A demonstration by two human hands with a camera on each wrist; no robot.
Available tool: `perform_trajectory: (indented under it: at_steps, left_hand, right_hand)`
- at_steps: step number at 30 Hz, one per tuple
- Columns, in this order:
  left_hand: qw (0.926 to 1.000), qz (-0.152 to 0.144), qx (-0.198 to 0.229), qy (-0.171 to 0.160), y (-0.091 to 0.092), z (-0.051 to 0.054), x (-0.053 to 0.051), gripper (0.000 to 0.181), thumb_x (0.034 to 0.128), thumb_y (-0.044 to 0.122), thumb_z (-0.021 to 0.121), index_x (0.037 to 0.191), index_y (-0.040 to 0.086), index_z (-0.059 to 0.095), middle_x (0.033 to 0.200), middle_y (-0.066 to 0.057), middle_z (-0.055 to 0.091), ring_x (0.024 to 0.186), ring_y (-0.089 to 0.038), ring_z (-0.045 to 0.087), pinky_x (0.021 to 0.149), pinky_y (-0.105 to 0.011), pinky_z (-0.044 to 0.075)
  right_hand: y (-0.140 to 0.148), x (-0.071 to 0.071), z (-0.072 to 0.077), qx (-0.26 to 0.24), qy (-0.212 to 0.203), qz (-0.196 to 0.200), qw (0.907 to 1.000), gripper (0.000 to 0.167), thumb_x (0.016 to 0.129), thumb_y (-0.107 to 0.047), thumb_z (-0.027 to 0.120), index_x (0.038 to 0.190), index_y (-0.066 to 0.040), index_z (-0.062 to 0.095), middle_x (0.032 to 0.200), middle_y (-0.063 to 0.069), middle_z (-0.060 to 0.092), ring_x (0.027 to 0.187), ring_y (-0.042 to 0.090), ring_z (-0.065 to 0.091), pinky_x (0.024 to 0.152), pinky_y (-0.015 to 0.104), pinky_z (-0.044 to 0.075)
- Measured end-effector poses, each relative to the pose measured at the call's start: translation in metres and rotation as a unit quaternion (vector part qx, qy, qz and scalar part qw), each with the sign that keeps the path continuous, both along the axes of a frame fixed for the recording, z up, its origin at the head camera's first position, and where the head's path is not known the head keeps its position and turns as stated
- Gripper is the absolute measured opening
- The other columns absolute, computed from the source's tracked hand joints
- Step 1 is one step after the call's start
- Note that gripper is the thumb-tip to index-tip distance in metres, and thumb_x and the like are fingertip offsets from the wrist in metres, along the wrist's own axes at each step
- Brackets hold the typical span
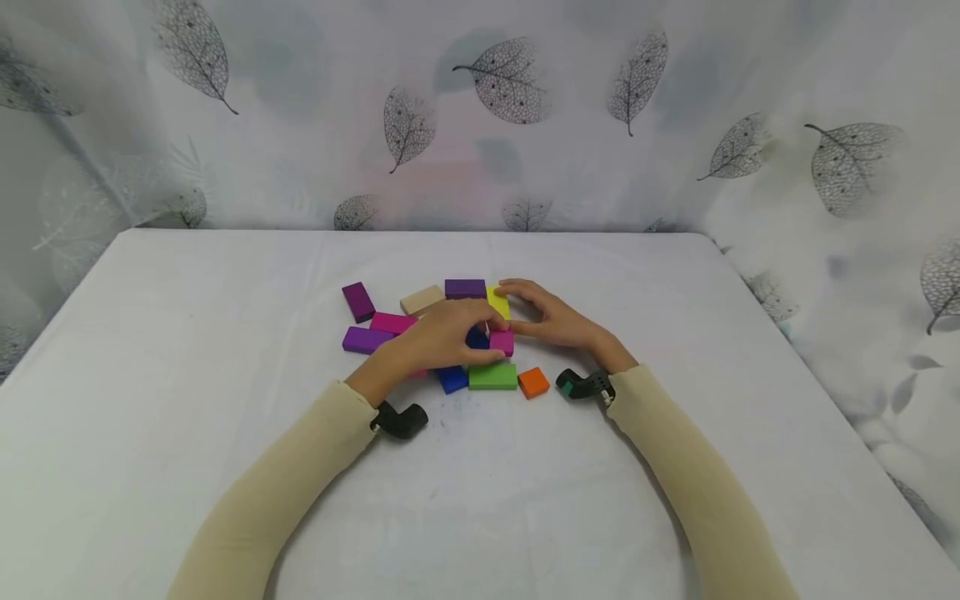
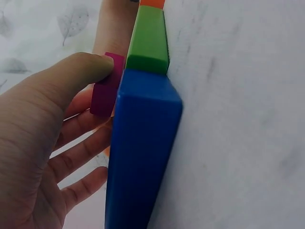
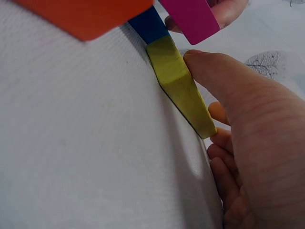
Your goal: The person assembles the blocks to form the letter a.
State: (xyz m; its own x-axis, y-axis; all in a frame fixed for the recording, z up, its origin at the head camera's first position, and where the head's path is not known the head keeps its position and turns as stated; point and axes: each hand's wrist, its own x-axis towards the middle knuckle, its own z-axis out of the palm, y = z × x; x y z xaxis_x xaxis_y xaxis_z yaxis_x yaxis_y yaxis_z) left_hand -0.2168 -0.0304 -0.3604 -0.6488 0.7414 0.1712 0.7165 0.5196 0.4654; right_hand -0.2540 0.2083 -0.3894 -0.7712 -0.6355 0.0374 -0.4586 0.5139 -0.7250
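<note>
My left hand point(image 1: 448, 335) pinches a magenta block point(image 1: 502, 343) between thumb and fingers. In the left wrist view the magenta block point(image 2: 106, 90) is raised beside the tops of a blue block point(image 2: 143, 157) and a green block point(image 2: 147, 40). My right hand point(image 1: 558, 322) holds a yellow block point(image 1: 498, 302) that lies on the table. The right wrist view has the thumb at one end of the yellow block point(image 3: 178, 71) and fingertips at its other end. Another blue block point(image 1: 477, 338) lies partly hidden under my left hand.
An orange block point(image 1: 533, 382) lies just right of the green one. To the left and behind are plum point(image 1: 358, 302), tan point(image 1: 422, 300), purple point(image 1: 465, 288), pink point(image 1: 392, 323) and violet point(image 1: 365, 340) blocks. A white cloth covers the table point(image 1: 570, 517).
</note>
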Motion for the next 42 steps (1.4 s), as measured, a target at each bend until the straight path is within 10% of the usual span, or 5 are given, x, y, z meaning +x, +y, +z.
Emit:
perform_trajectory:
  at_steps: [42]
  left_hand:
    - [0.9988,0.0,-0.007,0.049,0.01,-0.007,0.008,0.024,0.0902,0.033,0.069,0.105,0.014,0.071,0.11,0.0,0.066,0.111,-0.017,0.059,0.097,-0.042,0.043]
  right_hand:
    - [0.0,0.001,-0.001,-0.004,0.01,0.005,0.9999,0.055,0.094,-0.014,0.064,0.144,-0.007,0.042,0.156,0.013,0.029,0.146,0.03,0.022,0.117,0.053,0.016]
